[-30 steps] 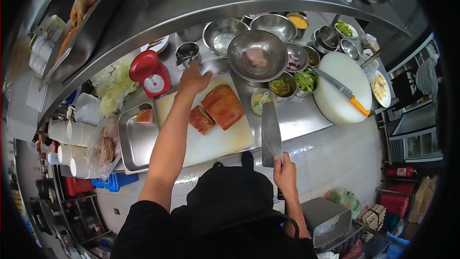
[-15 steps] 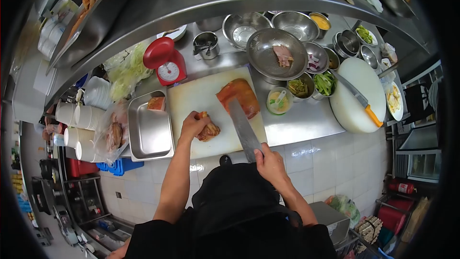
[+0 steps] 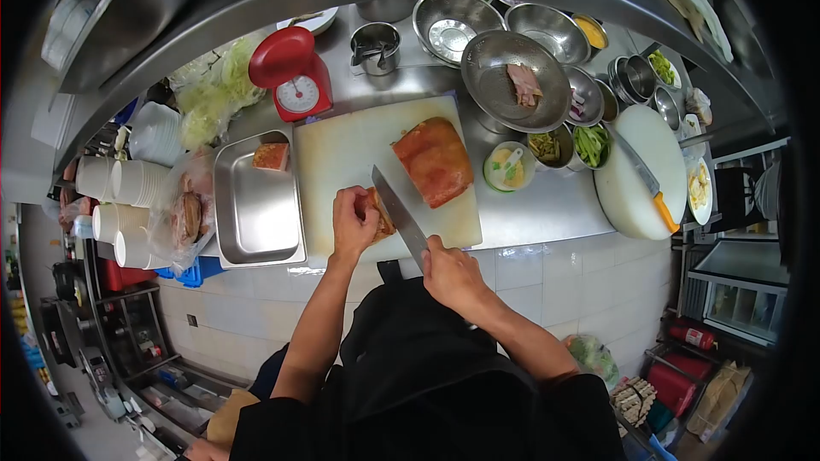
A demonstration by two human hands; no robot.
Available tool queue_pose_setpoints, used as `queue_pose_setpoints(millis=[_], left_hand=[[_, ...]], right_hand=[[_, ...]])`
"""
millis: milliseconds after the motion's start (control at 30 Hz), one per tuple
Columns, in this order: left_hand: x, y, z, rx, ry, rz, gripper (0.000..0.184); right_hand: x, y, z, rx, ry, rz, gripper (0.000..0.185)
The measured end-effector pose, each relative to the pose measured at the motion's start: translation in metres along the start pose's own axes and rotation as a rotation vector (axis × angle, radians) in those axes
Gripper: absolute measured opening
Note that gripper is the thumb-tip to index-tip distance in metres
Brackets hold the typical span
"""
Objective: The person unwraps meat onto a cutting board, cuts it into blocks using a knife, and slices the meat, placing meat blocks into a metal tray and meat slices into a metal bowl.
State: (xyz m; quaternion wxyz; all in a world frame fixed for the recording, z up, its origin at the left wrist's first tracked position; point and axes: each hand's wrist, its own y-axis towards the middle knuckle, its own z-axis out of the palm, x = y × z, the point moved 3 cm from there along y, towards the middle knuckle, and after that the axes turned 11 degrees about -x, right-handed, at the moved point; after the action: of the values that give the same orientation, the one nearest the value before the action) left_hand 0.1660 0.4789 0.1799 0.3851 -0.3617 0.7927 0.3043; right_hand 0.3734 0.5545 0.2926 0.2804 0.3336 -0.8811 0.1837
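Note:
On the white cutting board (image 3: 333,154), my left hand (image 3: 352,224) has its fingers curled over a small meat piece (image 3: 381,220), partly covering it. My right hand (image 3: 454,273) grips the handle end of a cleaver (image 3: 400,213). The blade lies diagonally between the small piece and a larger reddish meat slab (image 3: 434,162), close along the small piece's right side. Another small chunk of meat (image 3: 271,156) sits in the upper right corner of the metal tray (image 3: 259,258), left of the board.
A red scale (image 3: 295,77) stands behind the board. A perforated bowl (image 3: 487,77), vegetable containers and a dressing cup (image 3: 504,167) are to the right. Farther right, an orange-handled knife (image 3: 645,177) rests on a round white block (image 3: 632,205). Another person's hand (image 3: 205,451) shows at bottom left.
My left hand went from reaching near the metal jug down to the small meat piece, which now sits apart from the slab. My right hand brought the cleaver leftward over the board beside it.

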Motion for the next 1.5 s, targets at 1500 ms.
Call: queue_pose_setpoints(millis=[1500], left_hand=[[-0.024, -0.007, -0.021, 0.06, 0.545, -0.452, 0.084]], right_hand=[[-0.049, 0.04, 0.051, -0.078, -0.021, 0.004, 0.019]])
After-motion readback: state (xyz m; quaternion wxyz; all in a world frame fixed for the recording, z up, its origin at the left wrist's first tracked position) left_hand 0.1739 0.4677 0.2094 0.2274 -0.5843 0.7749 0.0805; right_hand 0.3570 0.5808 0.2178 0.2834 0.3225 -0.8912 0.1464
